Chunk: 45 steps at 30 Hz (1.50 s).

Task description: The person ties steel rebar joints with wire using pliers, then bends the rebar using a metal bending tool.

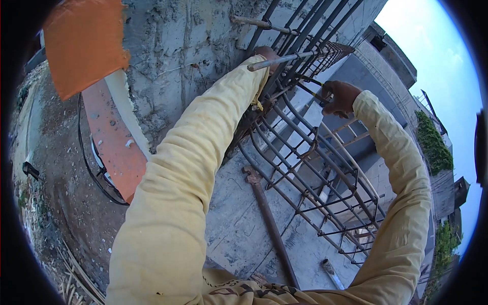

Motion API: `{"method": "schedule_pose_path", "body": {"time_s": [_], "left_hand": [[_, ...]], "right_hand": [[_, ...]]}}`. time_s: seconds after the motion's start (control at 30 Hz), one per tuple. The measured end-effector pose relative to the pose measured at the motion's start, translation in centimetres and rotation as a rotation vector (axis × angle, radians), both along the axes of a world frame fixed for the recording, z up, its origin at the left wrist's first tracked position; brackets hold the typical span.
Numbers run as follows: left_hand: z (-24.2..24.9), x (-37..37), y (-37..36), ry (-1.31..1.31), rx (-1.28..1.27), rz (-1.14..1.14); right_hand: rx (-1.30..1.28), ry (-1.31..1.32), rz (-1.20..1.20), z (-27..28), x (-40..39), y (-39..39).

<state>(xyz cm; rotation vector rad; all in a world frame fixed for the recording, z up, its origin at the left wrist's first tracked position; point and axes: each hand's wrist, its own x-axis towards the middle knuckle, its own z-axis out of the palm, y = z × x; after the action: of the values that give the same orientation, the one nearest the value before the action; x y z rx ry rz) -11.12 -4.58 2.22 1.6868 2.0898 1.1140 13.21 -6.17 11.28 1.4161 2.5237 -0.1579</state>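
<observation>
My left hand (266, 53) reaches in among the dark steel bars of a rebar cage (325, 173); bars and a rusty rod (282, 60) cross in front of it, and its fingers are hidden. To the right, my right hand (341, 98) is closed around a slim dark hand tool (311, 90) with a bit of yellow on it. That tool's far end points at the bars near my left hand. Its exact kind does not show. Thin stirrups cross the long bars of the cage.
On the concrete slab (231, 218) lies a long steel bar (270, 221) with a notched head. A small tube-like object (333, 273) lies nearer me. A rough concrete wall (173, 56) stands at left, beside an orange sheet (86, 46) and an orange board (112, 137). Dirt ground lies below.
</observation>
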Motion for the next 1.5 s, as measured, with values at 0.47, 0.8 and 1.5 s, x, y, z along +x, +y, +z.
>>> {"method": "schedule_pose_path", "body": {"time_s": [0.47, 0.8, 1.5], "left_hand": [[-0.8, -0.9, -1.4, -0.376, 0.011, -0.083], [1.5, 2.4, -11.7, -1.001, 0.163, -0.179], [1.1, 0.2, -4.1, -0.412, -0.039, -0.535]], "right_hand": [[0.011, -0.04, 0.035, 0.1, 1.2, 0.9], [0.063, 0.08, 0.103, -0.1, 2.3, 0.5], [0.209, 0.202, 0.201, -2.5, 2.9, 3.4]]}}
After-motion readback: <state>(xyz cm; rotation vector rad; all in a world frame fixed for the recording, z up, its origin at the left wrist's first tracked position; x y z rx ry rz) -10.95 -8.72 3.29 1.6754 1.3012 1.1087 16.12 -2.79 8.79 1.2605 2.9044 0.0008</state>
